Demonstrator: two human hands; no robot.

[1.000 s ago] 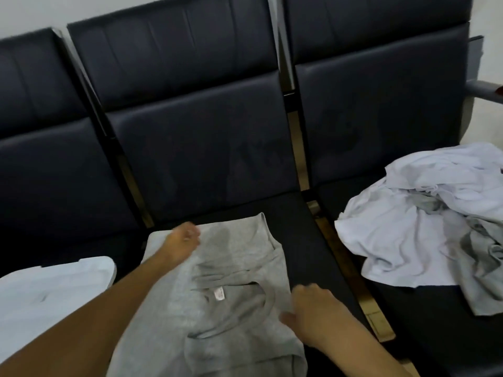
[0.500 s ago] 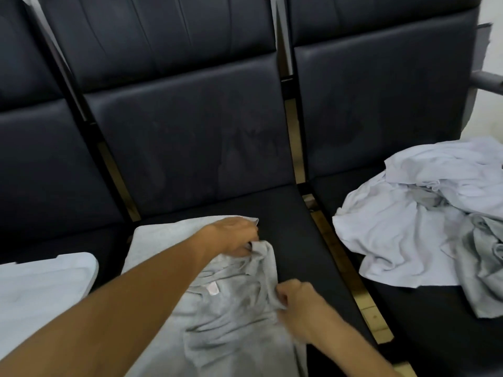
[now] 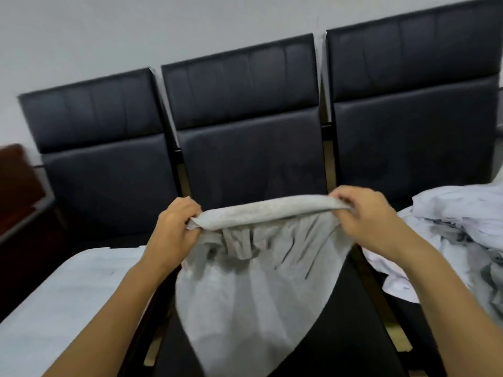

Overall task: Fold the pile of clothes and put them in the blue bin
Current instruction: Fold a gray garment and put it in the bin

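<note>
Step in hand: folding of one grey shirt [image 3: 253, 284], judged mid-fold. The left hand [image 3: 174, 229] pinches the doubled top edge at one end and the right hand [image 3: 373, 221] pinches the other end; each grip is clamped on cloth, fingers curled over the fold. Between the grips the edge runs taut and level; below them the body hangs loose over the middle seat [image 3: 353, 336], its lower part out of frame. A folded pale garment [image 3: 68, 300] lies outboard of the left grip; the unfolded pile [image 3: 457, 240] lies outboard of the right. The blue bin is not in view. Judgement: the next move calls for lowering the shirt flat and folding it again, both grips kept level. No label or writing can be read.
</note>
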